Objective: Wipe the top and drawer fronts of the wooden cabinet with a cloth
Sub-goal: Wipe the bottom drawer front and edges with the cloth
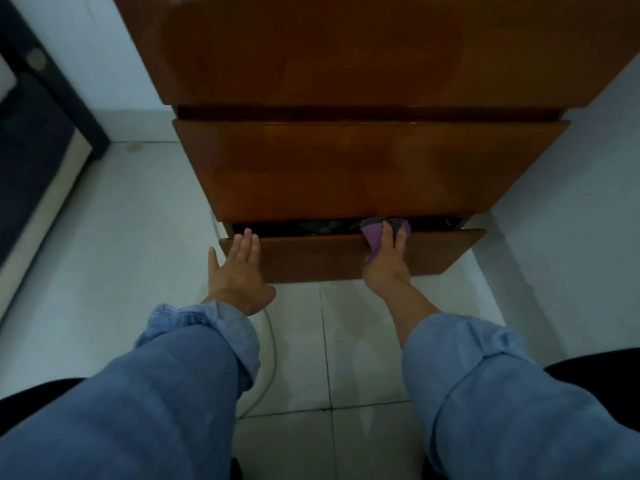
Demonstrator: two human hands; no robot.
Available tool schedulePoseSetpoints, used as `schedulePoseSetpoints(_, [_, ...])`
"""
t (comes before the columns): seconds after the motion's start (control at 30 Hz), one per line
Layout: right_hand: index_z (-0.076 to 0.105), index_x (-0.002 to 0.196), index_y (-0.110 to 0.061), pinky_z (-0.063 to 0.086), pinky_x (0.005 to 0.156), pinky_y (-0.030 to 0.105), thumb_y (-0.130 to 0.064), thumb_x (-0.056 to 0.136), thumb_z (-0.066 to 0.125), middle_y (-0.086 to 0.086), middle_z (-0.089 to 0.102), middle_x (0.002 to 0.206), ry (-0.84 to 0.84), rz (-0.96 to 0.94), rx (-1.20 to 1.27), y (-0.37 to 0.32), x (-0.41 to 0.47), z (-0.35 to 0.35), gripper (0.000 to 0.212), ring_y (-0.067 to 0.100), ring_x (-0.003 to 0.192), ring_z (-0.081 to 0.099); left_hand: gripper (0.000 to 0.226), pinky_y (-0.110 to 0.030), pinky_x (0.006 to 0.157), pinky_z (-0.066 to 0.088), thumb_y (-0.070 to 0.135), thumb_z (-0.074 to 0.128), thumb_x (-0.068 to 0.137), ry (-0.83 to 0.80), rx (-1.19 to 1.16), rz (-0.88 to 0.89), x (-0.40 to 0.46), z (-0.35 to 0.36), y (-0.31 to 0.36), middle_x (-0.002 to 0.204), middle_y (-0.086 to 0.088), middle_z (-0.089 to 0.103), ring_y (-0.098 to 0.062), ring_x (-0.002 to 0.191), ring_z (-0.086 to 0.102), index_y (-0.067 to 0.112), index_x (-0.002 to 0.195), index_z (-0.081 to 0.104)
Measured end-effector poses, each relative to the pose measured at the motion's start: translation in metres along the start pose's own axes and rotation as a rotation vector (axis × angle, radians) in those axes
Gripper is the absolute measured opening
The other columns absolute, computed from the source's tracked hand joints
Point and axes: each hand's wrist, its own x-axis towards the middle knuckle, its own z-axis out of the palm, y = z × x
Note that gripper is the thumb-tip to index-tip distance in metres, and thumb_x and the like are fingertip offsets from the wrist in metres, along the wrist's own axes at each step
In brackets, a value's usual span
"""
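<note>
The wooden cabinet (363, 57) fills the upper middle of the head view, glossy brown, seen from above. Its upper drawer front (346, 168) looks pushed in. The lower drawer (322, 258) stands pulled out a little, with a dark gap above its front. My right hand (388, 261) grips a purple cloth (374, 237) against the top edge of that lower drawer front, fingers curled over the edge. My left hand (239, 271) lies flat and empty on the left end of the same drawer front, fingers spread.
A pale tiled floor (346, 358) lies below the cabinet, with a thin cable (272, 348) running across it. White walls flank the cabinet. A dark door or frame (45, 109) stands at the left. Dark objects show faintly inside the drawer gap.
</note>
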Motion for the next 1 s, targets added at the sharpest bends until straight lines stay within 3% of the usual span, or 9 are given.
schedulePoseSetpoints(0.27, [-0.009, 0.150, -0.034, 0.035, 0.106, 0.042, -0.010, 0.093, 0.048, -0.004, -0.020, 0.159, -0.265, -0.231, -0.001, -0.099, -0.039, 0.060, 0.085, 0.030, 0.147, 0.014, 0.083, -0.048, 0.116, -0.006, 0.040, 0.048, 0.089, 0.126, -0.247, 0.027, 0.002, 0.008, -0.007, 0.160, 0.001, -0.007, -0.013, 0.147, -0.006, 0.016, 0.152, 0.000])
schedulePoseSetpoints(0.37, [-0.014, 0.148, -0.038, 0.041, 0.103, 0.043, -0.005, 0.093, 0.044, -0.007, -0.025, 0.157, -0.289, -0.261, -0.036, -0.098, -0.040, 0.061, 0.086, 0.031, 0.147, 0.011, 0.081, -0.045, 0.117, 0.000, 0.028, 0.054, 0.086, 0.320, -0.511, -0.130, 0.000, 0.013, -0.016, 0.160, -0.005, 0.011, -0.019, 0.147, 0.010, 0.012, 0.151, 0.009])
schedulePoseSetpoints(0.47, [-0.014, 0.147, -0.040, 0.047, 0.098, 0.045, -0.008, 0.095, 0.043, -0.009, -0.027, 0.156, -0.277, -0.295, -0.052, -0.091, -0.040, 0.058, 0.084, 0.029, 0.148, 0.010, 0.067, -0.043, 0.115, 0.021, 0.026, 0.048, 0.086, 0.251, -1.019, -0.350, 0.008, 0.012, -0.030, 0.152, -0.012, 0.033, -0.030, 0.138, 0.032, 0.011, 0.147, 0.026])
schedulePoseSetpoints(0.53, [-0.013, 0.148, -0.039, 0.047, 0.098, 0.043, -0.008, 0.096, 0.044, -0.008, -0.026, 0.157, -0.258, -0.293, -0.038, -0.093, -0.042, 0.060, 0.084, 0.029, 0.148, 0.010, 0.048, -0.037, 0.106, 0.035, 0.013, 0.040, 0.092, 0.171, -1.279, -0.376, 0.011, 0.008, -0.033, 0.140, -0.016, 0.049, -0.032, 0.125, 0.046, 0.013, 0.140, 0.044])
schedulePoseSetpoints(0.67, [-0.012, 0.150, -0.036, 0.044, 0.097, 0.039, -0.003, 0.093, 0.045, -0.004, -0.025, 0.158, -0.247, -0.279, -0.035, -0.109, -0.049, 0.070, 0.087, 0.030, 0.148, 0.010, 0.036, -0.027, 0.098, 0.037, 0.016, 0.033, 0.101, 0.170, -1.472, -0.416, 0.010, -0.006, -0.034, 0.126, -0.014, 0.055, -0.027, 0.113, 0.050, 0.004, 0.128, 0.055])
schedulePoseSetpoints(0.77, [-0.013, 0.149, -0.037, 0.041, 0.104, 0.042, -0.001, 0.091, 0.045, -0.006, -0.028, 0.157, -0.332, -0.358, -0.065, -0.130, -0.055, 0.082, 0.089, 0.032, 0.147, 0.009, 0.030, -0.005, 0.061, 0.042, 0.013, 0.032, 0.099, 0.113, -1.685, -0.433, 0.011, -0.007, -0.039, 0.110, -0.006, 0.057, -0.004, 0.077, 0.056, 0.010, 0.117, 0.056])
schedulePoseSetpoints(0.8, [-0.012, 0.149, -0.037, 0.038, 0.107, 0.043, -0.001, 0.091, 0.045, -0.007, -0.028, 0.156, -0.361, -0.375, -0.075, -0.139, -0.058, 0.087, 0.090, 0.033, 0.147, 0.008, 0.030, -0.002, 0.055, 0.039, 0.011, 0.030, 0.099, 0.103, -1.711, -0.437, 0.010, -0.007, -0.041, 0.108, -0.005, 0.058, -0.001, 0.072, 0.055, 0.011, 0.117, 0.054])
schedulePoseSetpoints(0.9, [-0.005, 0.150, -0.039, 0.029, 0.114, 0.041, -0.001, 0.090, 0.046, -0.008, -0.024, 0.158, -0.424, -0.426, -0.062, -0.165, -0.061, 0.097, 0.087, 0.031, 0.147, 0.005, 0.037, -0.017, 0.086, 0.031, 0.010, 0.031, 0.093, 0.113, -1.732, -0.486, 0.005, -0.006, -0.049, 0.128, -0.010, 0.054, -0.014, 0.104, 0.047, 0.005, 0.122, 0.053])
schedulePoseSetpoints(1.0, [0.019, 0.149, -0.036, 0.030, 0.113, 0.033, 0.002, 0.083, 0.050, -0.009, -0.001, 0.161, -0.445, -0.482, 0.066, -0.176, -0.068, 0.098, 0.083, 0.026, 0.144, 0.019, 0.039, -0.026, 0.091, 0.035, 0.006, 0.033, 0.093, 0.197, -1.755, -0.561, -0.003, -0.003, -0.053, 0.124, -0.015, 0.055, -0.030, 0.120, 0.048, 0.000, 0.126, 0.051])
